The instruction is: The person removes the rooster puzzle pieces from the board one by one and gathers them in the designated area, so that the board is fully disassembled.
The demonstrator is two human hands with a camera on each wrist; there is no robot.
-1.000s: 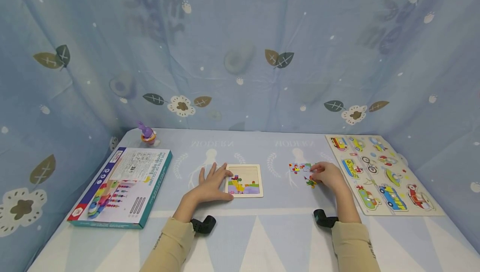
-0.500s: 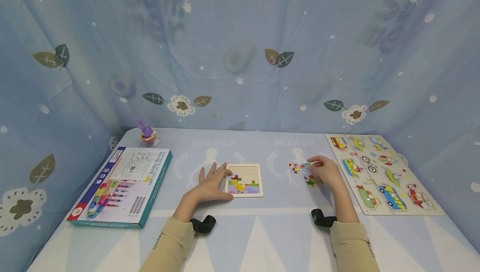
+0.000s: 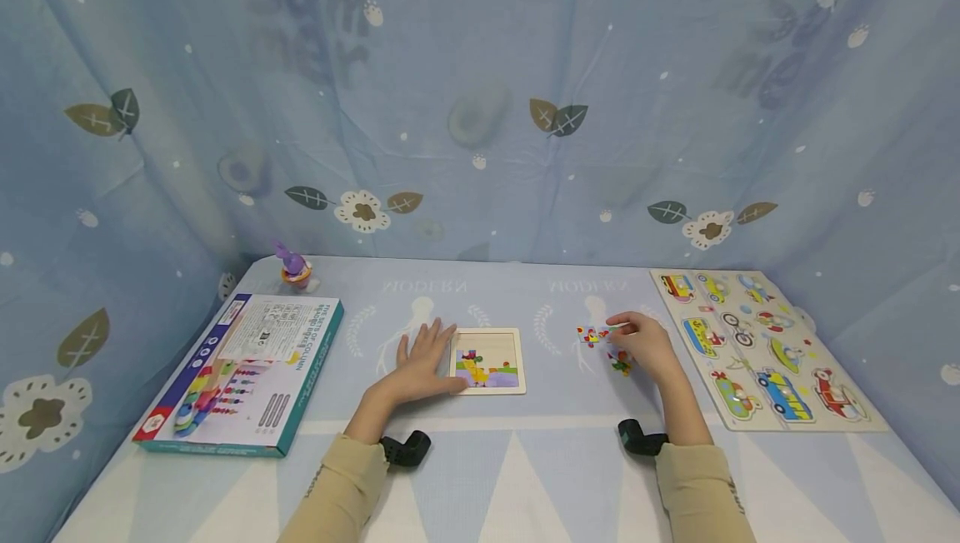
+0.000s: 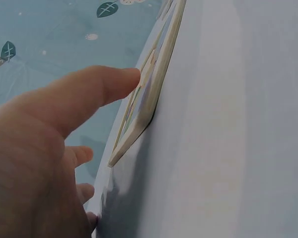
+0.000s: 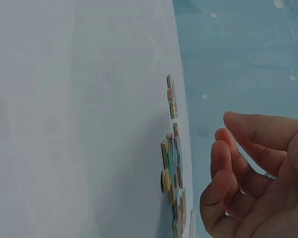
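Note:
My left hand (image 3: pixel 422 366) lies at the left side of a small wooden puzzle tray (image 3: pixel 522 370), fingers spread. Its thumb (image 4: pixel 116 82) reaches over the tray's near left corner in the left wrist view. Joined pieces with a colourful picture fill the tray's lower part; bare wood shows above. My right hand (image 3: pixel 647 349) hovers beside loose jigsaw pieces (image 3: pixel 589 336), partly covering them. In the right wrist view its fingers (image 5: pixel 221 158) are loosely bent, and no piece shows between thumb and fingertips. More loose pieces (image 5: pixel 171 158) lie on the table below it.
A boxed toy set (image 3: pixel 247 376) lies at the left, with a small purple figurine (image 3: pixel 294 266) behind it. On the right lies a large wooden vehicle puzzle board (image 3: pixel 768 351). A patterned blue curtain (image 3: pixel 480 110) hangs behind the table.
My right hand has moved left over the loose pieces, its fingertips now farther from me than at first. The left index finger has lifted slightly away from the tray's left edge.

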